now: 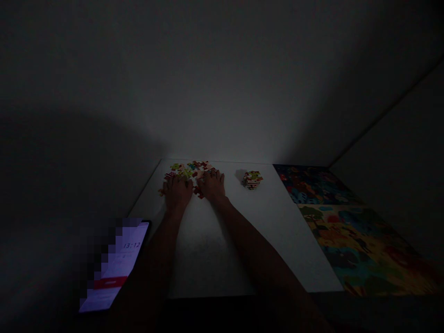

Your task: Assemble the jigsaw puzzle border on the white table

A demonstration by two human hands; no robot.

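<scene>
Loose jigsaw pieces [186, 172] in green, red, pink and blue lie spread near the back left of the white table [208, 240]. My left hand [177, 190] rests palm down on the left part of them, fingers apart. Just to its right, my right hand [212, 184] lies over more pieces, its fingers also spread. Some pieces are hidden beneath both hands. A stack of puzzle pieces [252, 180] stands to the right of my right hand, touched by neither hand.
A lit phone or tablet [118, 268] showing 13:12 lies at the lower left, beside my left forearm. Two colourful pictures, a dark one [315, 185] and a yellow animal scene [360, 245], lie on the right. A wall rises behind the table.
</scene>
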